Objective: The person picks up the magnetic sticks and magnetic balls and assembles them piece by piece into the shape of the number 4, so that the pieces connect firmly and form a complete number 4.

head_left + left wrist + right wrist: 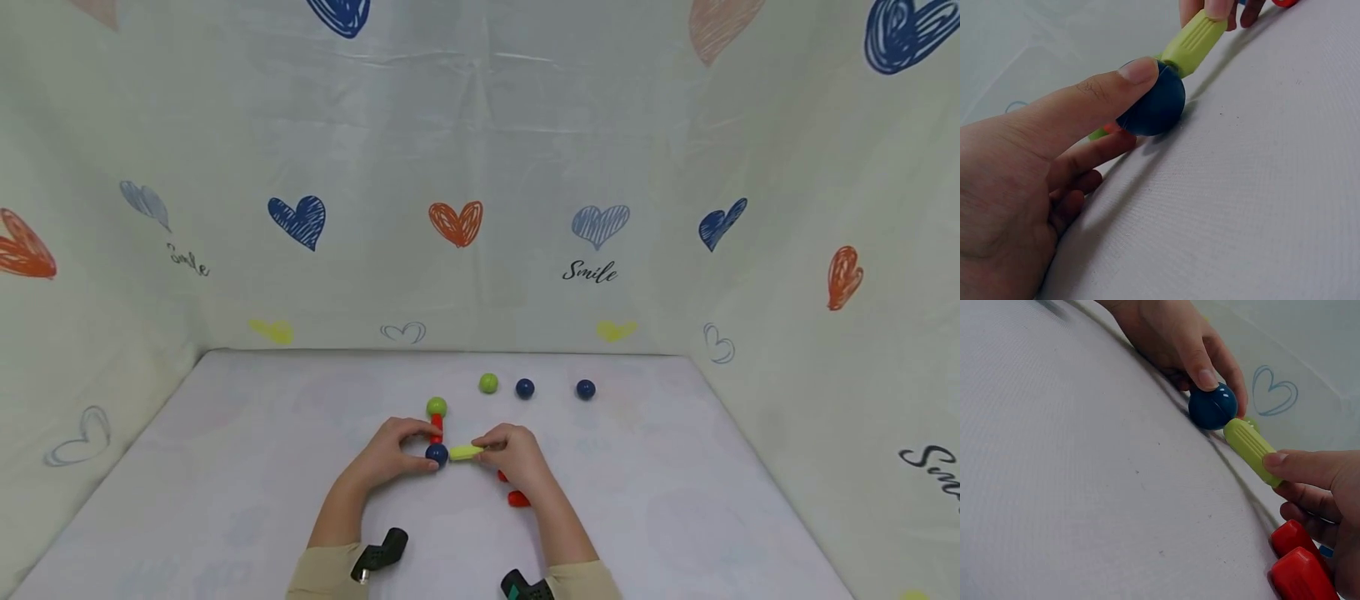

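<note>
Beige sleeves (326,573) and black wrist devices (381,553) on your arms lie nearest the head camera. Your left hand (384,454) has its thumb on the dark blue ball (437,453) and fingers curled to its far side, parted about the ball's breadth. From that ball a red rod (437,428) runs to the near green ball (437,407). Your right hand (517,457) pinches a yellow-green rod (467,452), thumb and fingers tight, its tip against the blue ball (seating cannot be confirmed). Two red pieces (1302,575) lie beside that hand on the counter (247,500).
</note>
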Demonstrator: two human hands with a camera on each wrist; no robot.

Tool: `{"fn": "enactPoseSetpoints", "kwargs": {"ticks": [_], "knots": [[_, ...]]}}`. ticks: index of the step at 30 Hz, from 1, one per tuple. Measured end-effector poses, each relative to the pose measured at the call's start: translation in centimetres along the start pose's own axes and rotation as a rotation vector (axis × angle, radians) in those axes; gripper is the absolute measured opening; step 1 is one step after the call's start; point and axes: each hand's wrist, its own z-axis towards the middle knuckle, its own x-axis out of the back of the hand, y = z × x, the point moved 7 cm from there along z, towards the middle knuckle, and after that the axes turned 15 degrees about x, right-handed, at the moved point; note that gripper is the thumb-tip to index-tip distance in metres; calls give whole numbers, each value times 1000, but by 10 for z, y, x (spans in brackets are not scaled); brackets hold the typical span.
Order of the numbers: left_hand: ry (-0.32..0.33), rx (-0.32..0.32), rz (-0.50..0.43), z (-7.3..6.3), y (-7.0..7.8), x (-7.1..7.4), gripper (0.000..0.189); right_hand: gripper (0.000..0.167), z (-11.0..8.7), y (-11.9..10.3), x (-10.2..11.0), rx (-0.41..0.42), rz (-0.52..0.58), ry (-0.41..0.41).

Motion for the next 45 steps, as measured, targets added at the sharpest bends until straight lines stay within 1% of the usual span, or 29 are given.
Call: {"fn": "enactPoseSetpoints", "kwargs": {"ticks": [7,17,20,23,26,29,32,38,45], "knots": [[13,57,13,-2,-1,0,41,16,-1,-4,-1,50,-34,-6],[15,59,21,-1,1,1,38,16,1,-7,-3,73,-76,-11],[20,59,39,-1,1,0,34,15,1,-8,-5,64,-97,-15],[28,45,61,0,1,-1,30,15,1,-9,-6,52,-111,-11],[39,35,79,0,2,-2,28,15,2,-12,-6,71,-120,0],[52,48,94,0,3,-3,26,15,2,-15,-6,90,-116,12],[62,65,95,-1,3,-3,25,15,2,-16,-7,92,-113,18],[70,51,92,-2,4,-2,22,14,1,-17,-9,98,-101,17],[97,68,115,0,3,-4,21,15,1,-17,-10,108,-103,17]]}}
